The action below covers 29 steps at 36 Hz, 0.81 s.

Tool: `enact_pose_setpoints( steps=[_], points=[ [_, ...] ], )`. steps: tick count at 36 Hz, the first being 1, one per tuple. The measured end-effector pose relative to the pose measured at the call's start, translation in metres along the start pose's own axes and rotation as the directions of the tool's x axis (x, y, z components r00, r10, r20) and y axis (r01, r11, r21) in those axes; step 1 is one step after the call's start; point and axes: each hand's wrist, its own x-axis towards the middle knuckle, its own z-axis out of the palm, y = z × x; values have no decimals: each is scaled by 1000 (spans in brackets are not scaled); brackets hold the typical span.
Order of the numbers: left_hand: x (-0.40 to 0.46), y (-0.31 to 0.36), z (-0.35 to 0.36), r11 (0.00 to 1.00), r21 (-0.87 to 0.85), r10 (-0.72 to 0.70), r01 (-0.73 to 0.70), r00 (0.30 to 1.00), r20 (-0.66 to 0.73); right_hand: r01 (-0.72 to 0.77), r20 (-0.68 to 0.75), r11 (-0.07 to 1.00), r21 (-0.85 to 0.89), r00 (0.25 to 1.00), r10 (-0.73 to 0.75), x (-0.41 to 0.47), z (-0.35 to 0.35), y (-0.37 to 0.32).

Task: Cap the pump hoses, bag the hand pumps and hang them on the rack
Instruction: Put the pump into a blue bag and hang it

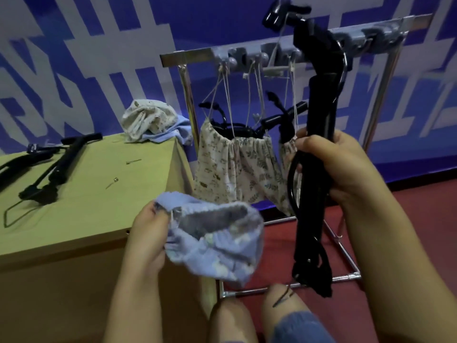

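Right hand (346, 169) has its fingers (315, 146) curled tight round the long black hand pump (319, 134), held upright, its thin black hose (293, 184) looping just beside the palm. Left hand (148, 233) pinches the rim of the pale blue drawstring cloth bag (217, 241), mouth gaping, just left of the pump's foot. Behind hangs a floral beige bag (235, 167) on the silver metal rack (188, 58); more black pumps (61, 162) lie on the tan wooden desk (103, 199)
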Motion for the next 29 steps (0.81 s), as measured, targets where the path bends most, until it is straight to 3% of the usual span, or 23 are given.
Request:
enact_pose_setpoints(
  steps=[2, 6, 12, 18, 20, 22, 23, 26, 29],
  points=[
    [-3, 3, 9, 999, -12, -38, 39, 997, 73, -10, 29, 998, 58, 1000, 8, 0, 2, -1],
    [-2, -6, 30, 943, 332, -34, -12, 990, 134, -13, 98, 991, 134, 995, 0, 3, 13, -7],
    [-4, -29, 54, 835, 518, 32, -185, 956, 291, 150, 28, 975, 166, 987, -157, 17, 35, -42],
    [11, -63, 57, 712, 685, -68, -157, 955, 289, 296, 15, 939, 177, 953, -304, 23, 54, -65],
    [8, -63, 54, 611, 773, -191, -174, 914, 357, 323, -3, 931, 173, 945, -327, 25, 57, -67],
    [-2, -54, 51, 441, 841, -331, -314, 814, 478, 332, -33, 925, 183, 943, -331, 27, 59, -67],
    [-5, -51, 48, 433, 836, -379, -337, 773, 508, 329, -49, 924, 196, 944, -326, 29, 60, -66],
    [-7, -45, 44, 699, 687, -395, -198, 694, 602, 305, -62, 928, 215, 952, -299, 31, 60, -61],
    [-7, -39, 50, 928, 373, -225, 27, 837, 499, 245, -27, 945, 219, 969, -245, 30, 58, -54]
  ],
)
